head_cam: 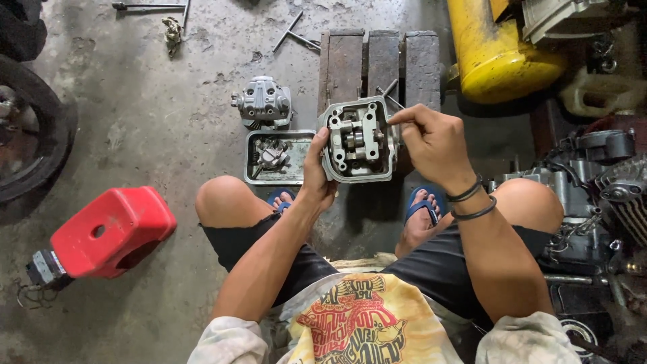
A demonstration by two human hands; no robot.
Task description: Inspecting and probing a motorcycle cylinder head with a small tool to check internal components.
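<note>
Grey cast metal fills the middle of the view: one engine cylinder head (357, 140) is held up between the knees, over one block of three dark wooden planks (381, 64) lying on the concrete floor (148, 121). Two hands work on it. The left hand (317, 178) clasps the head's left edge, thumb up along the rim and fingers (322, 145) curled behind it, so the part sits against the palm, gripped firmly. The right hand (435, 141) is at the head's upper right corner, its fingers (404, 116) pinched closely together on something small at the rim; what they pinch is too small to tell. The open face of the head, with its rocker parts, is turned toward the camera. Two black bands (472, 203) ring the right wrist. On the floor just left of the head lie one shallow metal tray (300, 176) holding a small metal part (271, 154), and above it one second grey engine cover (264, 101). Two blue sandals show below, one (280, 197) under the left hand, one (424, 202) under the right. One red plastic container (111, 232) lies well apart at the left, one yellow tank (492, 54) at the upper right, and one engine block (593, 189) stands beside the right knee.
</note>
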